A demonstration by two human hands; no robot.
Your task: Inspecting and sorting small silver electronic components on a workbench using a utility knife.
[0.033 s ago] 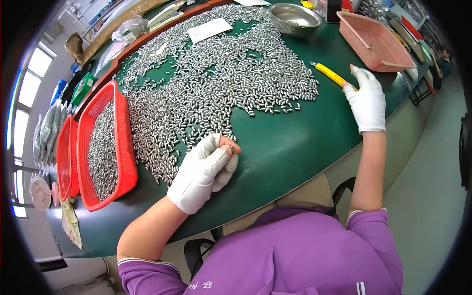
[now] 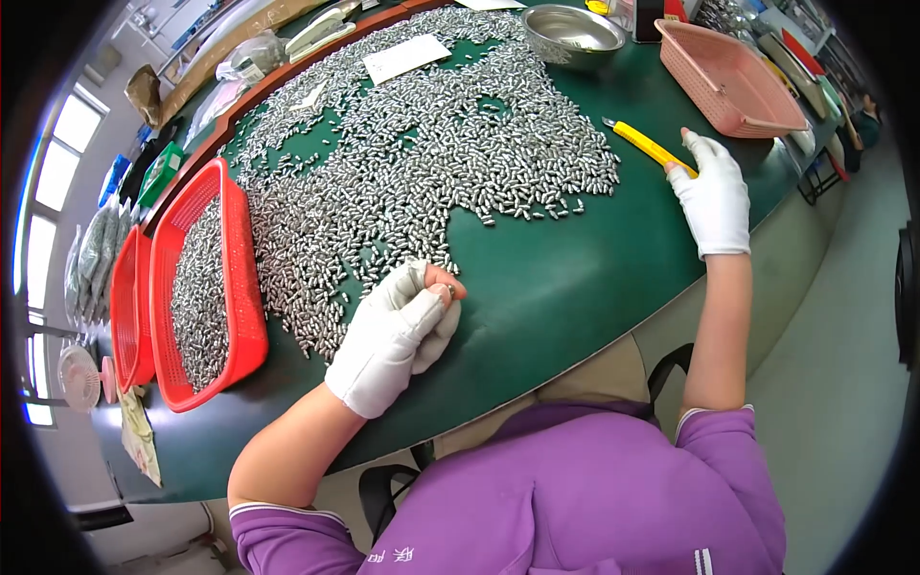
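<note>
My left hand [image 2: 388, 335], in a white glove with bare fingertips, is closed in a pinch near the table's front edge. Between its thumb and forefinger a small dark metal piece [image 2: 451, 290] barely shows. A wide spread of small silvery metal cylinders [image 2: 412, 163] lies just beyond that hand. At the right my gloved right hand [image 2: 717, 196] rests on the table with its fingers stretched out. Its thumb lies across the handle end of a yellow utility knife [image 2: 642, 144], whose blade points toward the spread. That end of the handle is partly hidden.
A red plastic basket [image 2: 244, 287] holding many metal cylinders stands at the left, beside another red basket [image 2: 129, 316]. A steel bowl [image 2: 575, 53] and a pink basket [image 2: 700, 96] stand at the far right. A white paper slip [image 2: 406, 59] lies on the cylinders.
</note>
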